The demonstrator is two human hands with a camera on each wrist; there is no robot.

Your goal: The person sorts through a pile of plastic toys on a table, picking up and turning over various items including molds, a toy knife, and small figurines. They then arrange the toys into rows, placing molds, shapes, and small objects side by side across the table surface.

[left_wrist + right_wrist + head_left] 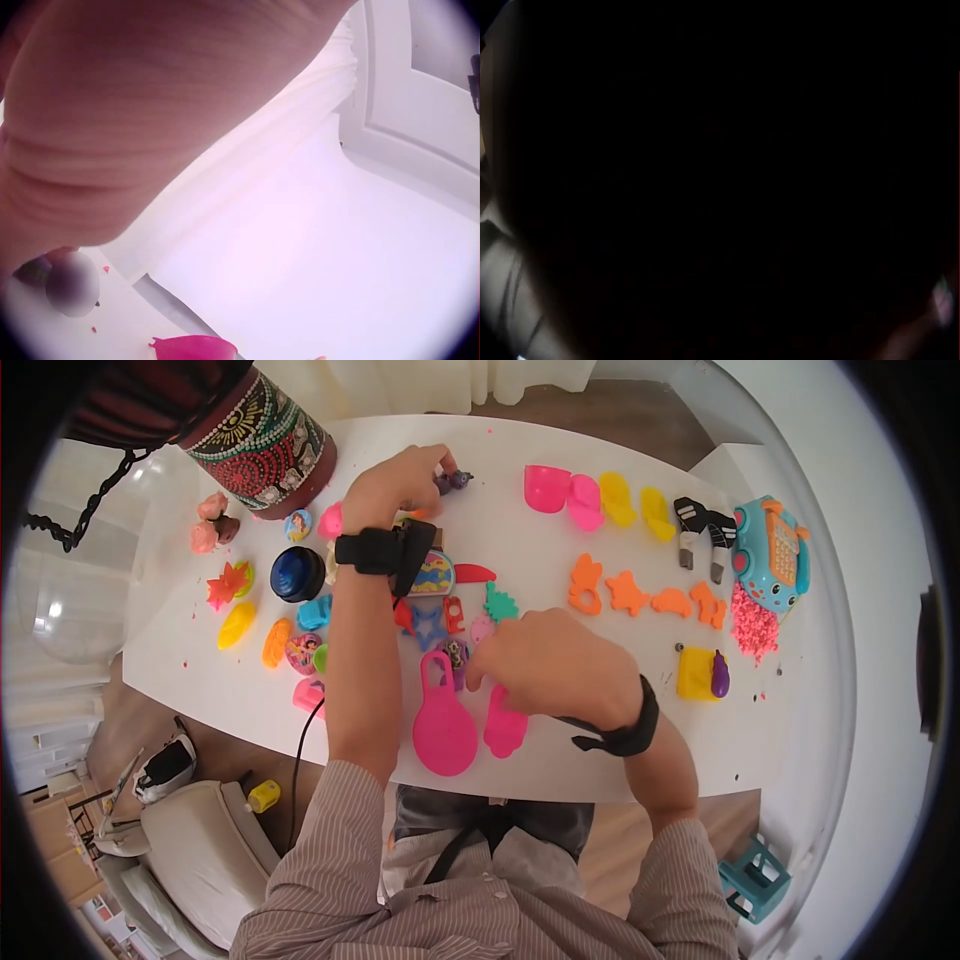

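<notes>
In the head view my left hand [395, 485] reaches to the far part of the white table [490, 550]. Its fingers pinch a small dark purple toy with round lobes [459, 479]; one purple ball [73, 285] shows under the fingertips in the left wrist view. My right hand [555, 660] is low over the near middle, back upward and fingers bent. Its fingertips are by a small pink toy [482, 630] and a purple patterned toy [453, 653]; I cannot tell if they hold anything. Under it lies a pink mould [506, 725], beside a pink paddle-shaped toy [445, 735]. The right wrist view is mostly dark.
Orange shapes [628, 593], pink cups [547, 489] and yellow scoops [617, 499] line the right side. A toy phone [775, 555] stands by pink crumbs [754, 625]. A patterned drum [265, 450] and dark blue jar [297, 574] stand left. A cable [300, 760] hangs over the near edge.
</notes>
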